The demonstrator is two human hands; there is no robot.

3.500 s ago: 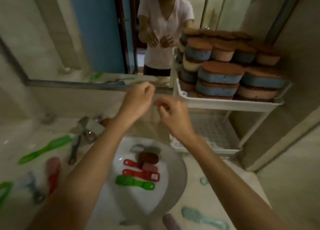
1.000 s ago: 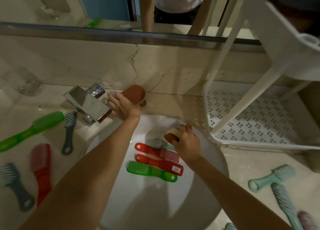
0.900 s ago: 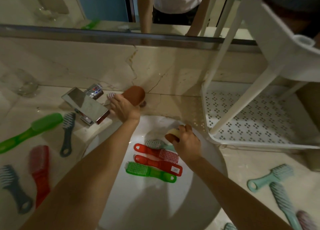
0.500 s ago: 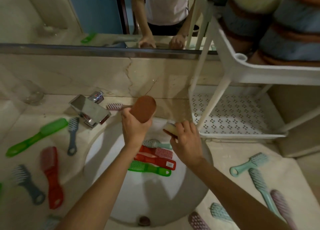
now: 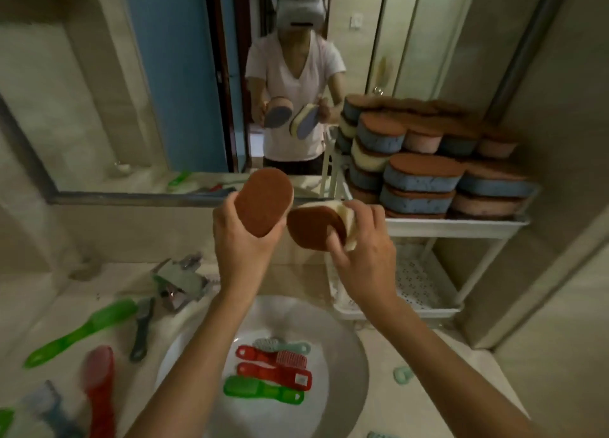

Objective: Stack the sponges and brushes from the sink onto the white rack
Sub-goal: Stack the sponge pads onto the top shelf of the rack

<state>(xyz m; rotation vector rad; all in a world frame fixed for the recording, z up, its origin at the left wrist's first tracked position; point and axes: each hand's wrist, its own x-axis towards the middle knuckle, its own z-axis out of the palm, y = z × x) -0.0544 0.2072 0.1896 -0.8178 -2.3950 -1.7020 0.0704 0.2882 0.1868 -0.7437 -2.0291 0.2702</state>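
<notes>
**Two oval sponges being held up beside the white rack**

The left hand [image 5: 244, 243] is gripping an oval sponge with a rust-brown scouring face [image 5: 263, 202] at the centre of the frame, fingers curling round its lower end. Just to its right, the right hand [image 5: 365, 263] is grasping a cream oval sponge with a brown pad [image 5: 314, 230], thumb lying across the pad. The two sponges are sitting side by side, nearly touching, in front of the left corner of the white plastic two-tier rack [image 5: 454, 230] at the right of the frame. Its upper shelf is carrying stacks of blue, pink and cream brown-topped sponges [image 5: 421, 177]; its perforated lower shelf [image 5: 425, 283] is showing behind the right wrist. Below the forearms, the round white sink [image 5: 349, 365] is holding a teal brush [image 5: 283, 344], two red brushes [image 5: 273, 373] and a green brush [image 5: 263, 391], lying side by side. A chrome tap [image 5: 179, 281] is standing left of the basin, with a long green brush [image 5: 82, 330], a grey brush [image 5: 142, 330] and a red brush [image 5: 99, 381] lying on the beige counter [image 5: 49, 306] at lower left
</notes>
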